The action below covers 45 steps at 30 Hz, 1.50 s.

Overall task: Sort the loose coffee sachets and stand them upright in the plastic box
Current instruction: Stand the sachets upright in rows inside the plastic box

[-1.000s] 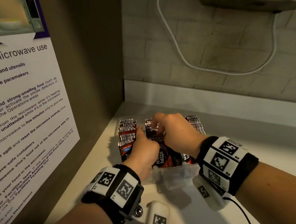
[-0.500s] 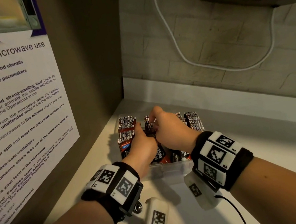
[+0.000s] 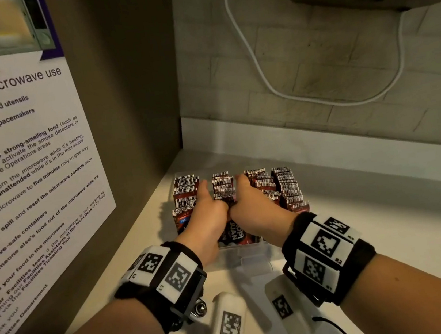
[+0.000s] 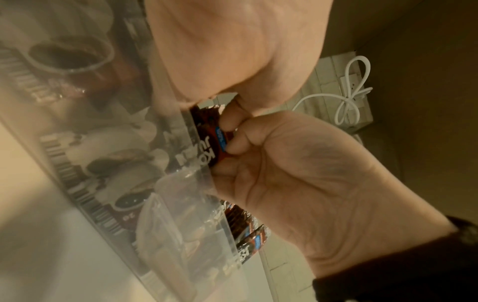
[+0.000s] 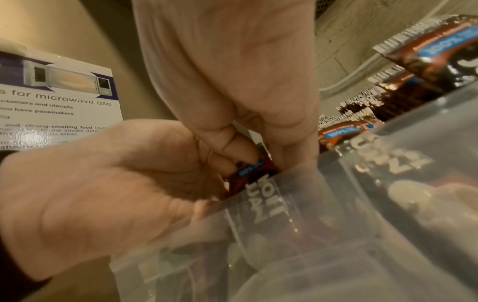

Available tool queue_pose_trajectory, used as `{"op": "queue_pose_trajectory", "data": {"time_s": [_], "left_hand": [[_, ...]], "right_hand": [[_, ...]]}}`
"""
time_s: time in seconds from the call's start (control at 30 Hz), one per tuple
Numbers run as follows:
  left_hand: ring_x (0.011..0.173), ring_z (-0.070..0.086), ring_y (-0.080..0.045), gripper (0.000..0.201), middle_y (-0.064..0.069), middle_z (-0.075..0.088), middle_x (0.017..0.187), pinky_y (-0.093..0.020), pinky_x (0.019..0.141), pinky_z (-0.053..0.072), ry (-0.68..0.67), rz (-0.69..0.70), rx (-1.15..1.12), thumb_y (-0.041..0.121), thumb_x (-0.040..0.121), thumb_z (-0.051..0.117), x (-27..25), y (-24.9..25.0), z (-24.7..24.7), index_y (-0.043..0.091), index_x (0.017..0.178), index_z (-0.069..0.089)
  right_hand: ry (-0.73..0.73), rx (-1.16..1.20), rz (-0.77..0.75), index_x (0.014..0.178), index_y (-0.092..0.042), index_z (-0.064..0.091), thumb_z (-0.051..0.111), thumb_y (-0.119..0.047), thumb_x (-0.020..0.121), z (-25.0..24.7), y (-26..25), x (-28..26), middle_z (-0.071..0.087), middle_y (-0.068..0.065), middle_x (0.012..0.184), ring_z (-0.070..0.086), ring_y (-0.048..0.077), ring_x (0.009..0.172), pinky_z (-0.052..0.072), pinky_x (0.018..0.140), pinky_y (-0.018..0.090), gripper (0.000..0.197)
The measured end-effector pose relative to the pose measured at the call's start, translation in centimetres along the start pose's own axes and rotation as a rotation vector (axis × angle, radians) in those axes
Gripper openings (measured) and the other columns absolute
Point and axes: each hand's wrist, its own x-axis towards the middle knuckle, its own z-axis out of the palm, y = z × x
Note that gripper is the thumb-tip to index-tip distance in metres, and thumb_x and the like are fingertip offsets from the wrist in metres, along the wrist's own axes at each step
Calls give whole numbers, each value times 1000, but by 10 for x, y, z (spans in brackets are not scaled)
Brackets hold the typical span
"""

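**Both hands on the middle row of sachets**

Nearest, two wrists in black straps with white marker tiles reach over the white surface to the clear plastic box. The left hand and right hand sit knuckle to knuckle over the box's near edge. Each grip is clamped on the same bunch: the wrist views show the left hand's fingers and the right hand's fingers curled round a red-brown sachet with a blue label, just above the rim. The thumbs lie along either side of the middle row.

Beyond the hands, the sachets stand upright in the box in four rows, barcode ends up.

Further off, a microwave notice hangs on the left wall, and a white cable loops down the tiled back wall.
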Motion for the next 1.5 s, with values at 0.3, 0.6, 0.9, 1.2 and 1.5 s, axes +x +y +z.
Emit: {"op": "queue_pose_trajectory", "data": {"time_s": [0.3,0.6,0.9,1.2,1.5], "left_hand": [[130,43,-22,70,0,40,146,-40,104,35,-16,-167,-254,69,87,42,-10,13,6,29,144,39],[82,53,-10,53,6,54,90,-36,90,39,34,-152,-300,64,91,41,-15,12,14,30,131,48],[146,21,-18,78,0,21,160,-39,117,20,-16,-175,-217,71,87,38,-16,16,17,29,152,24],[145,23,-19,78,-1,21,160,-41,119,20,-15,-134,-195,72,87,36,-11,15,16,30,152,24],[122,44,-6,43,7,49,138,-27,98,31,22,206,-180,49,97,39,-28,34,8,30,135,48]], "right_hand": [[-110,108,50,151,-18,-11,57,4,81,3,9,-2,52,18,129,59,21,79,46,56,27,100],[-69,148,51,151,-16,-9,55,5,82,2,14,1,58,13,113,62,23,89,54,64,31,97],[-90,279,67,151,-27,-13,50,3,89,6,15,9,24,10,156,37,26,136,45,94,30,94],[-58,302,73,153,-27,-1,49,7,84,-1,12,5,30,15,153,50,27,125,51,93,35,92],[324,342,-108,99,-17,62,51,5,84,-55,-3,-29,67,24,99,62,33,80,52,76,46,29]]}}
